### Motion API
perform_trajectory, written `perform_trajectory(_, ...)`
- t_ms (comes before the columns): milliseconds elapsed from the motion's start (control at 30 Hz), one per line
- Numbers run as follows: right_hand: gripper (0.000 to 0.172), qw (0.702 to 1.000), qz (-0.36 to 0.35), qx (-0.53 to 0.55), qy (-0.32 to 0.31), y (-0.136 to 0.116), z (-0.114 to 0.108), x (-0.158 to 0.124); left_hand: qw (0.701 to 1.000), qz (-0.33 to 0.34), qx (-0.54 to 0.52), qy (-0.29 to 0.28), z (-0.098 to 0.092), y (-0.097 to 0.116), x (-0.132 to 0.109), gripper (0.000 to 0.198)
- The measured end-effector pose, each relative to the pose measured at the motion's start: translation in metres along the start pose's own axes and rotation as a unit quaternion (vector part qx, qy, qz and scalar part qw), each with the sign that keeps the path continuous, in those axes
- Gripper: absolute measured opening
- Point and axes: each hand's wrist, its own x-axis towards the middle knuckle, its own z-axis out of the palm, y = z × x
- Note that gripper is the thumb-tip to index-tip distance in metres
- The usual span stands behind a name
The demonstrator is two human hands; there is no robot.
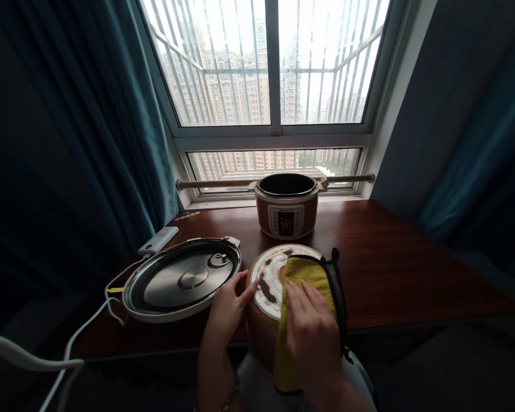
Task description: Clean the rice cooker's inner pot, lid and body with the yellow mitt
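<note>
A round brown pot (262, 329) with a stained whitish top face is tipped toward me at the table's front edge. My left hand (228, 306) grips its left rim, thumb on the pale face and fingers around the side. On the pot's right part lies a yellow cloth (309, 272) with black edging, hanging down the front. My right hand (311, 323) presses the cloth against the pot, fingers bent over it. Behind stands a brown cooker (286, 214) with a control panel and a dark open top. At the left a steel-lined lid (180, 280) lies inner side up.
The dark red wooden table (377, 257) stands under a barred window (274, 131). A white power strip (158, 240) sits at the table's left edge, with white cables (83, 329) running down. Blue curtains (111, 114) hang at both sides.
</note>
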Motion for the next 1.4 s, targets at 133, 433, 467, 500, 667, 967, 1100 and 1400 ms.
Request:
perform_trajectory(133, 0.042, 0.995, -0.039, 0.051, -0.083, -0.036, 0.005, 0.001, 0.998, 0.033, -0.054, -0.005, 0.001, -0.009, 0.001, 0.053)
perform_trajectory(433, 0.032, 0.892, 0.108, 0.415, -0.139, -0.005, -0.042, 0.039, 0.949, 0.167, 0.083, 0.254, 0.023, 0.037, -0.061, 0.046)
perform_trajectory(467, 0.030, 0.899, 0.134, 0.406, -0.096, 0.006, -0.043, 0.036, 0.946, 0.211, 0.087, 0.232, 0.037, 0.045, -0.070, 0.044)
perform_trajectory(500, 0.029, 0.911, 0.154, 0.380, -0.048, 0.016, -0.043, 0.032, 0.941, 0.250, 0.098, 0.207, 0.052, 0.051, -0.077, 0.044)
perform_trajectory(667, 0.028, 0.964, 0.120, 0.225, 0.070, 0.048, -0.025, 0.002, 0.913, 0.302, 0.216, 0.168, 0.099, 0.047, -0.084, 0.045)
perform_trajectory(967, 0.031, 0.986, -0.039, 0.137, 0.082, 0.047, -0.011, -0.010, 0.940, 0.298, 0.166, 0.021, 0.021, -0.002, -0.046, 0.036)
perform_trajectory(1100, 0.032, 0.987, -0.046, 0.128, 0.089, 0.049, -0.010, -0.011, 0.963, 0.242, 0.072, -0.096, -0.002, 0.003, -0.002, 0.032)
perform_trajectory(1400, 0.032, 0.989, -0.049, 0.102, 0.094, 0.051, -0.009, -0.012, 0.914, 0.272, -0.025, -0.299, 0.021, 0.028, 0.092, 0.034)
